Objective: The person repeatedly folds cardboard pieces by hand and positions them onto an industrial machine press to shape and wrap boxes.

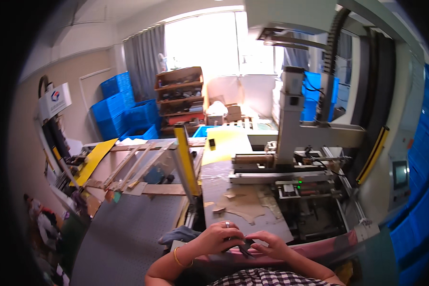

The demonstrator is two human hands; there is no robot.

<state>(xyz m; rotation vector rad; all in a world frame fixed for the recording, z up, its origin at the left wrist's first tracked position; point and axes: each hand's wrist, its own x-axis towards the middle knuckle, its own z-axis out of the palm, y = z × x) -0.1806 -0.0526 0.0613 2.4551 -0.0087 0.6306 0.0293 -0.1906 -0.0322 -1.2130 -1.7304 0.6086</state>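
Note:
Close in front of my body, both hands meet over a small dark, limp-looking piece (pixel 246 249); its exact kind is too small and blurred to make out. My left hand (pixel 218 238), with a ring and a bracelet, pinches it from the left. From the right, the bent fingers of my right hand (pixel 270 246) close on it, their tips near those of the left. Beside my left wrist lies a bunched grey-blue cloth (pixel 180 234). Torn brown cardboard (pixel 243 204) lies on the grey worktable (pixel 217 180) just beyond my hands.
A large machine (pixel 291 126) with a horizontal arm and rails stands at the right. A yellow upright post (pixel 187 162) rises left of the worktable, beside a grey perforated surface (pixel 128 233) and wooden slats (pixel 133 167). Blue crates (pixel 112 109) are stacked near a shelf (pixel 180 97).

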